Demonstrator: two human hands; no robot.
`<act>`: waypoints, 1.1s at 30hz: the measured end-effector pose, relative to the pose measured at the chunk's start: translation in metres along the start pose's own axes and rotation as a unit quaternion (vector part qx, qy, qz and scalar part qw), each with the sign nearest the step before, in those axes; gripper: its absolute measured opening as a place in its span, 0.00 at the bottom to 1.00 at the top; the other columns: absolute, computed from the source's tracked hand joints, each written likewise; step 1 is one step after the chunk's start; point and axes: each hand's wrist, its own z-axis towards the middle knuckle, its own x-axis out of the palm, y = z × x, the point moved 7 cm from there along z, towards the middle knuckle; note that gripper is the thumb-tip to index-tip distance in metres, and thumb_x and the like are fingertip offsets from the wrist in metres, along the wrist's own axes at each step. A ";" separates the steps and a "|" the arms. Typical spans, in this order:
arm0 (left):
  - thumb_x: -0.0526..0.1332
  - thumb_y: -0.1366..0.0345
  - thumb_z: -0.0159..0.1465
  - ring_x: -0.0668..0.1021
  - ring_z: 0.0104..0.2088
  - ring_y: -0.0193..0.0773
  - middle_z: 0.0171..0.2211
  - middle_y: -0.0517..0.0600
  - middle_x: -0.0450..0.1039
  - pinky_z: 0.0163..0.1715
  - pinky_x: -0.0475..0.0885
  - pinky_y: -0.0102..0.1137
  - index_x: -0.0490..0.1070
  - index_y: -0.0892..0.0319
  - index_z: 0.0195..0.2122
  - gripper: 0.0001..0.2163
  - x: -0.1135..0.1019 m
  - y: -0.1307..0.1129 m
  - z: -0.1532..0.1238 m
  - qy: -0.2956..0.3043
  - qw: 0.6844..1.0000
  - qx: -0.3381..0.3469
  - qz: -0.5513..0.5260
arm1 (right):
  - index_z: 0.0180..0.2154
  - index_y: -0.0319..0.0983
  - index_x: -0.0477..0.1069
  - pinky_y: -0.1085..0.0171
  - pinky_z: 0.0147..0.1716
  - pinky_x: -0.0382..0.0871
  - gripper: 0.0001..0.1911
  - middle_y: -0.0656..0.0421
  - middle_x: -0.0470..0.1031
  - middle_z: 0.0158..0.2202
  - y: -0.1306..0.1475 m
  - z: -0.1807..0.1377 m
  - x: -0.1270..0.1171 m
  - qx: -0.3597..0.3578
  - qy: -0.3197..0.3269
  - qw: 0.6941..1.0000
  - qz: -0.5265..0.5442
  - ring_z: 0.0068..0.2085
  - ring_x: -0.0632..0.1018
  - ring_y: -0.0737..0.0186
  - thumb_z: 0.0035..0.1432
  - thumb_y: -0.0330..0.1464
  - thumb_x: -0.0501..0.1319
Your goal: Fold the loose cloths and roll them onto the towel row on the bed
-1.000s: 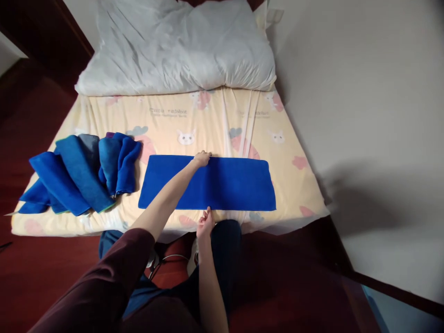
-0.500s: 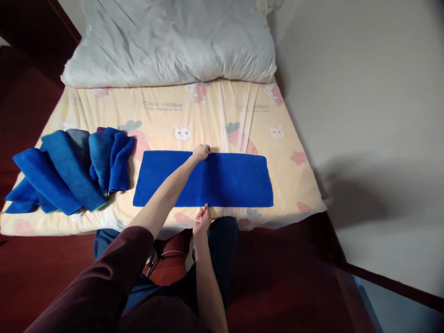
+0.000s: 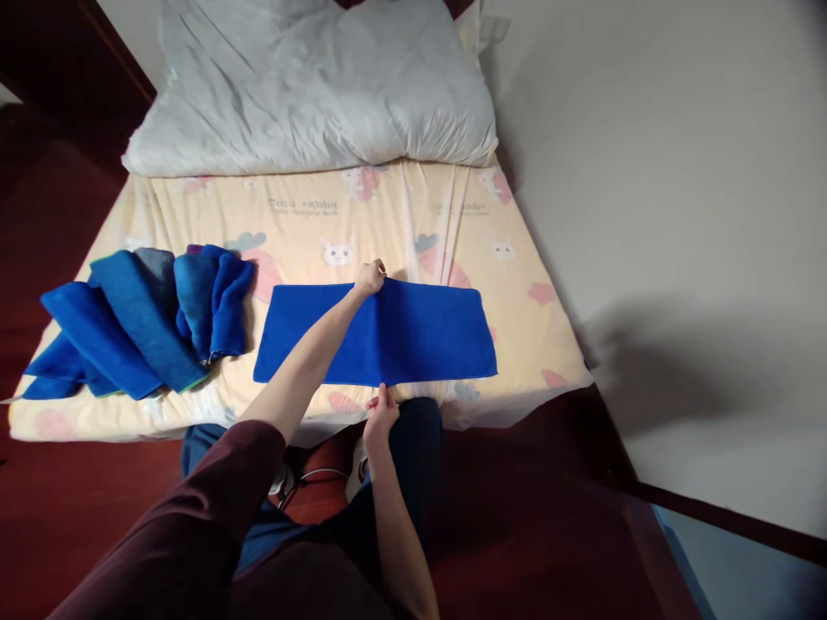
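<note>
A blue towel (image 3: 432,336) lies lengthwise across the bed, with a raised ridge at its middle. My left hand (image 3: 370,277) reaches over it and pinches the middle of its far edge. At the near edge, my right hand (image 3: 381,415) pinches the towel directly opposite, fingers closed. The left forearm covers part of the towel's left half. Both ends of the towel rest on the sheet.
The bed has a cream rabbit-print sheet (image 3: 297,245). To the left lies a pile of blue and grey towels (image 3: 139,323). A large pale quilt (image 3: 310,95) fills the back. A white wall (image 3: 672,215) stands along the right.
The towel's middle has lifted slightly into a ridge between my two pinching hands, and its right end has drawn a little inward. The whole view has shifted slightly.
</note>
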 end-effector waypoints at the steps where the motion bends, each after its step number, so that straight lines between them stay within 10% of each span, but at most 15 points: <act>1: 0.60 0.73 0.65 0.80 0.33 0.39 0.35 0.54 0.79 0.41 0.74 0.31 0.74 0.61 0.46 0.10 -0.005 -0.003 -0.003 0.003 1.000 -0.006 -0.016 | 0.29 0.39 0.68 0.67 0.23 0.62 0.25 0.70 0.61 0.13 0.004 -0.004 -0.002 -0.013 0.005 1.000 -0.004 0.18 0.66 0.69 0.53 0.55 0.67; 11: 0.59 0.73 0.66 0.76 0.21 0.33 0.33 0.51 0.79 0.26 0.72 0.27 0.75 0.62 0.43 0.07 -0.105 -0.055 -0.057 -0.019 0.993 0.029 -0.110 | 0.38 0.35 0.73 0.67 0.23 0.60 0.35 0.68 0.63 0.17 0.074 -0.055 -0.014 -0.184 0.037 0.980 -0.065 0.21 0.65 0.68 0.49 0.62 0.65; 19: 0.62 0.71 0.65 0.76 0.22 0.32 0.27 0.47 0.75 0.28 0.74 0.27 0.73 0.62 0.38 0.02 -0.210 -0.085 -0.114 -0.084 0.978 0.083 -0.172 | 0.41 0.32 0.78 0.57 0.43 0.74 0.37 0.45 0.81 0.39 0.176 -0.085 -0.026 -0.383 -0.002 0.915 -0.123 0.41 0.80 0.51 0.52 0.61 0.61; 33: 0.73 0.57 0.55 0.82 0.43 0.43 0.40 0.57 0.83 0.42 0.78 0.32 0.80 0.63 0.44 0.19 -0.385 -0.063 -0.263 -0.213 0.901 0.185 -0.330 | 0.40 0.34 0.75 0.58 0.49 0.77 0.24 0.48 0.82 0.40 0.385 -0.157 0.057 -0.579 0.085 0.810 -0.031 0.43 0.83 0.55 0.54 0.49 0.68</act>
